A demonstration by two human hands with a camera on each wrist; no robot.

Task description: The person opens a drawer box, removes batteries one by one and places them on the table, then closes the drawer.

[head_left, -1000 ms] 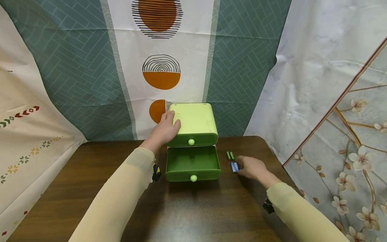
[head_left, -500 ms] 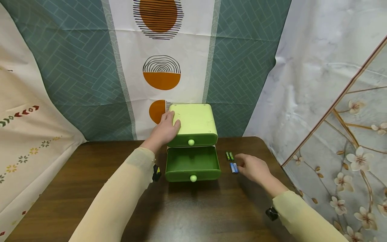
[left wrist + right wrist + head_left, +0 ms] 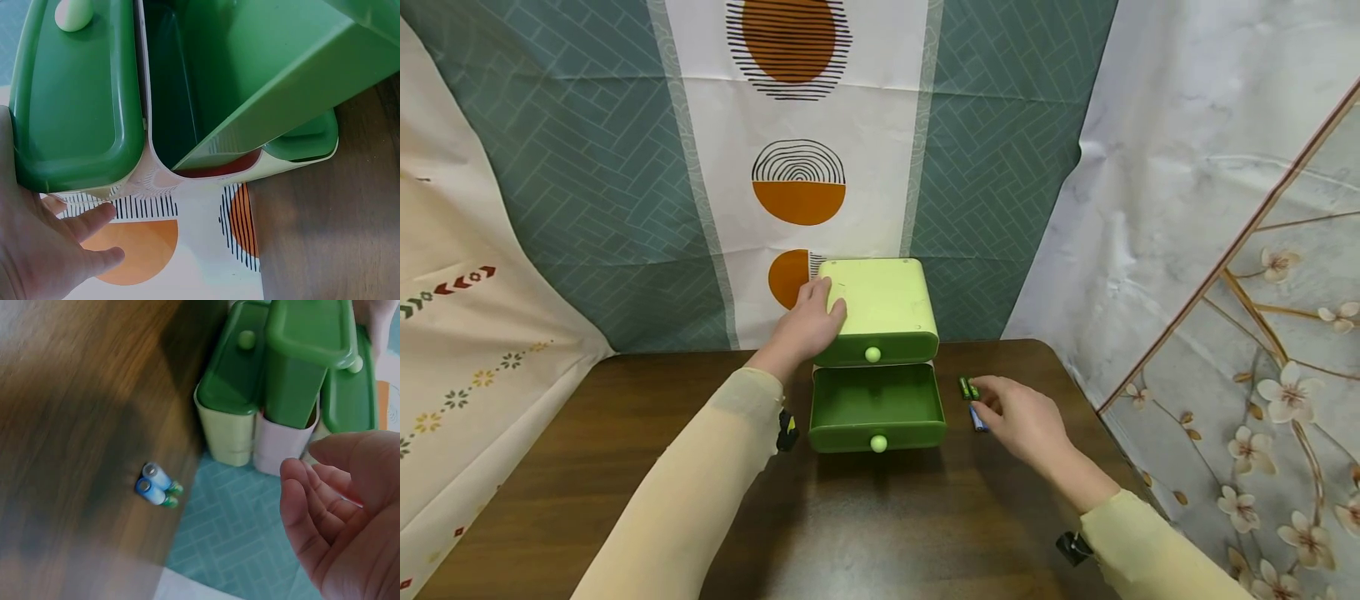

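A small drawer cabinet (image 3: 880, 292) with a pale yellow-green top stands at the table's back. Its pulled-out green drawer (image 3: 878, 406) shows a bare inside in the head view. On the cabinet's top left edge rests my left hand (image 3: 805, 323), its fingers spread in the left wrist view. My right hand (image 3: 1026, 421) hovers by the batteries, fingers loosely bent and nothing between them in the right wrist view. Two blue batteries (image 3: 152, 482) lie side by side, two green batteries (image 3: 172, 495) just beyond. In the head view the right hand partly hides the blue pair.
The cabinet's upper drawer (image 3: 906, 348) is closed. A dark wooden table (image 3: 880, 525) carries everything. Patterned cloth (image 3: 1015, 167) hangs close behind the cabinet, and a flowered sheet (image 3: 1247, 333) runs along the right side.
My right hand has come up off the blue batteries, then shifted slightly left and forward over them. The batteries lie where they were. My left hand has stayed on the cabinet.
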